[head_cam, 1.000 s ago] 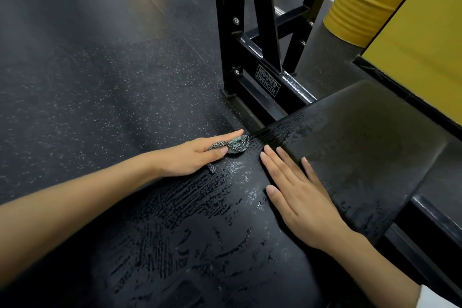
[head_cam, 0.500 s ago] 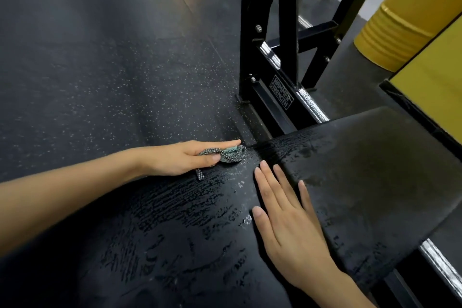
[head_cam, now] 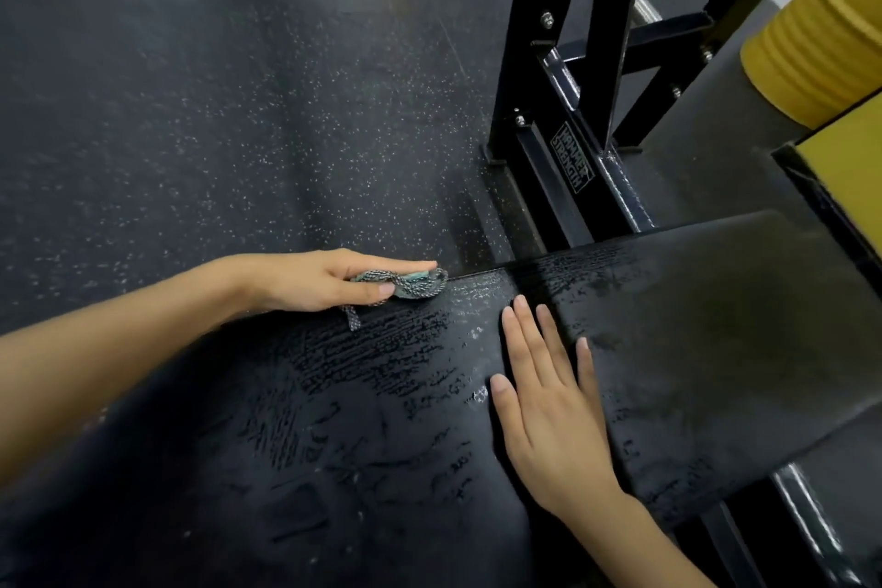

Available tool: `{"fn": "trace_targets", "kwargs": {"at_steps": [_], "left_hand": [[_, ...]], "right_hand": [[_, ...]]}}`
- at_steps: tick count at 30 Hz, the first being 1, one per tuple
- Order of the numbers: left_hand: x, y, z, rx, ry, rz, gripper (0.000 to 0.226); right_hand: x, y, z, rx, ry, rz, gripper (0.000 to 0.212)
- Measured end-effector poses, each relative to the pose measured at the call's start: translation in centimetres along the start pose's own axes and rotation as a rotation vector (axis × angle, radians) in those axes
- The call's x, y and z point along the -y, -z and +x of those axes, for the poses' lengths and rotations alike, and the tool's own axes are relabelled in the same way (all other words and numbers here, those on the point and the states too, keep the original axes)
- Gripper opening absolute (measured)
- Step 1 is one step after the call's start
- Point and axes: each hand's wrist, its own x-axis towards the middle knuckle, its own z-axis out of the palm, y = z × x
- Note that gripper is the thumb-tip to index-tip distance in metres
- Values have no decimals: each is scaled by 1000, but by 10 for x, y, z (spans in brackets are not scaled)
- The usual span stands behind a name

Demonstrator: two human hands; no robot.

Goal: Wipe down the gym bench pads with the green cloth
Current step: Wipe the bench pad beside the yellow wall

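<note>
Where the view begins, far left: dark rubber floor (head_cam: 191,110) with pale flecks runs along the left side of the bench.
Left hand (head_cam: 315,279): reaches in from the lower left to the left edge of the near bench pad (head_cam: 334,420); thumb and curled fingers pinch the green cloth (head_cam: 410,286), with the forefinger stretched straight over the top of it.
Green cloth: bunched small, grey-green and knitted in look, it sits on the pad's left edge, just short of the seam between the two pads; one loose strand trails from it onto the pad surface.
Near bench pad: black, and covered in wet streaks and smears that shine most near the cloth.
Right hand (head_cam: 549,406): lies palm down and flat at the seam, fingers straight and close together, thumb on the near pad, and the little finger on the far bench pad (head_cam: 716,325).
Far bench pad: black and duller, with wet streaks along the strip nearest the seam.
Frame (head_cam: 596,62): black steel uprights and bolted cross-members stand on the floor beyond the pads, with a "HAMMER STRENGTH" label (head_cam: 572,158) on a low rail.
Yellow drum (head_cam: 821,48): ribbed, at the upper right.
Yellow panel (head_cam: 854,158): black-edged, just below the drum at the right border.
</note>
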Motion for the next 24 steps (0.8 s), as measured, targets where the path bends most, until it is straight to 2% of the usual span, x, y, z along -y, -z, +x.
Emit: {"fn": "trace_targets", "kwargs": {"at_steps": [5,9,13,24], "left_hand": [[7,-2,-15,-43,10,4,47],[5,-6,-17,-68,-2,-9,68],[0,-6,-17,-83,50,-38,49],[-7,-8,-17,-108,61,-100,50]], "right_hand": [[0,-1,-3,-5,-5,-6,59],[2,-5,-4,-47,-11,-8,58],[5,-9,-5,-87,-37,-18,58],[77,-19,-22,-72,-151,5,59]]}}
